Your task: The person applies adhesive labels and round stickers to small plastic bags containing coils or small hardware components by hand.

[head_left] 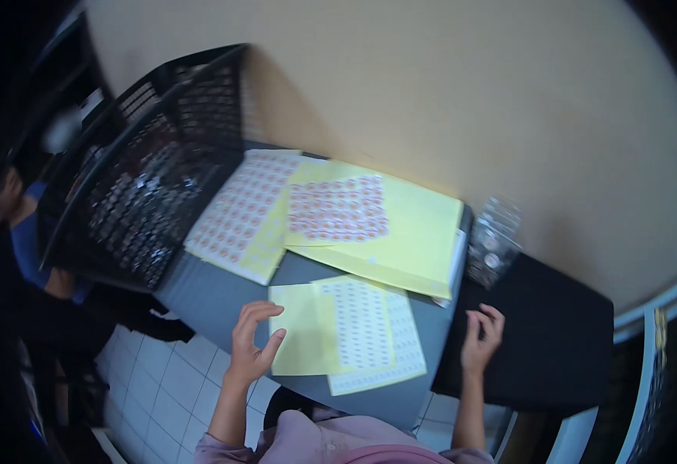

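Observation:
My left hand [252,346] hovers at the left edge of the nearer sticker sheets, thumb and fingers apart, with nothing visible in it. Closest to it is a plain yellow sheet [298,329]. Beside that and partly overlapping lie a yellow-edged sticker sheet [360,323] with rows of small printed labels and a white label sheet [409,340]. My right hand [483,340] is raised over the black surface on the right, its fingers loosely curled, a gap before the thumb, and nothing seen between them.
Behind lie a large yellow sheet [419,228], a sheet of red-printed round stickers [338,209] and another sticker sheet [249,205] on the grey table [238,290]. A black basket [145,170] of shiny items stands left, clear containers [493,241] right. A person [29,232] is at far left.

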`<state>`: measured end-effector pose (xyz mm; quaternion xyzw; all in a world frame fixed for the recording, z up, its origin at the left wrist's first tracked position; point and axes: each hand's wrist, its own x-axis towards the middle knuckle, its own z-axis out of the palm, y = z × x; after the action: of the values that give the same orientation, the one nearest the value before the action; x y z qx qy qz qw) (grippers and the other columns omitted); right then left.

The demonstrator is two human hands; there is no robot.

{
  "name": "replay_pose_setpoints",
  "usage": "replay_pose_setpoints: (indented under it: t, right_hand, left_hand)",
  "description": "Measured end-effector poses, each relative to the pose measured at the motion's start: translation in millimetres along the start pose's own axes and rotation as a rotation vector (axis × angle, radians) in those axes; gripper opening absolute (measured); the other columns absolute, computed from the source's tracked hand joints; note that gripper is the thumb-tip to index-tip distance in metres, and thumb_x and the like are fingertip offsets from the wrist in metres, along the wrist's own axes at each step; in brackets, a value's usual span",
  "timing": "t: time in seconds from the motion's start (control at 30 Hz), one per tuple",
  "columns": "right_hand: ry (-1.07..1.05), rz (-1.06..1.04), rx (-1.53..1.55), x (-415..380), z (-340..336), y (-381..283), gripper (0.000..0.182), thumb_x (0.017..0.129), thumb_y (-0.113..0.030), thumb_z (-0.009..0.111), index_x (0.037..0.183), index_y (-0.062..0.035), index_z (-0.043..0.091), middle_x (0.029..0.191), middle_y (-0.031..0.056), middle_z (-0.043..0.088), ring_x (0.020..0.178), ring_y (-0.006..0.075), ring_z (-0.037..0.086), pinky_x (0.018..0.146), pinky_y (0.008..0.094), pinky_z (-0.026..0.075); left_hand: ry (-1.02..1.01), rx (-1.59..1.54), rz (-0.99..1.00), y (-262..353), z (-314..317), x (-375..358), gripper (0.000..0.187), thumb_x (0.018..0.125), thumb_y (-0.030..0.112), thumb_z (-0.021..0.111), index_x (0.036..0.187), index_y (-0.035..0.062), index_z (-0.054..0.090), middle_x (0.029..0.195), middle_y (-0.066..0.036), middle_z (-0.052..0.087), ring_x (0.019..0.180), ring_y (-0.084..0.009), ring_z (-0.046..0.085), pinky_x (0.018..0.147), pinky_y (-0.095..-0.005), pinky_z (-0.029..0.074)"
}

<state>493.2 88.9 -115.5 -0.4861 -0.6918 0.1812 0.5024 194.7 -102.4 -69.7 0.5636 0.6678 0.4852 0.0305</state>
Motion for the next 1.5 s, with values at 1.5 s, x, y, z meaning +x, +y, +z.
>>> replay_pose_setpoints:
  t: [1.5]
  right_hand:
    - [-1.471, -2.09, -0.626, -1, 553, -467, 0.044, 0.067, -0.01, 0.058, 0.11, -0.006, 0.046, 0.098, 0.0125, 0.057, 0.088, 0.0285, 0.058, 0.07, 0.0385, 0.048]
  left_hand:
    - [0.852, 0.334, -1.13, -189, -351, -277, 0.034, 0.084, 0.015, 0.051, 0.116, 0.0033, 0.045, 0.101, -0.011, 0.059, 0.09, -0.0195, 0.055, 0.074, -0.0304, 0.041]
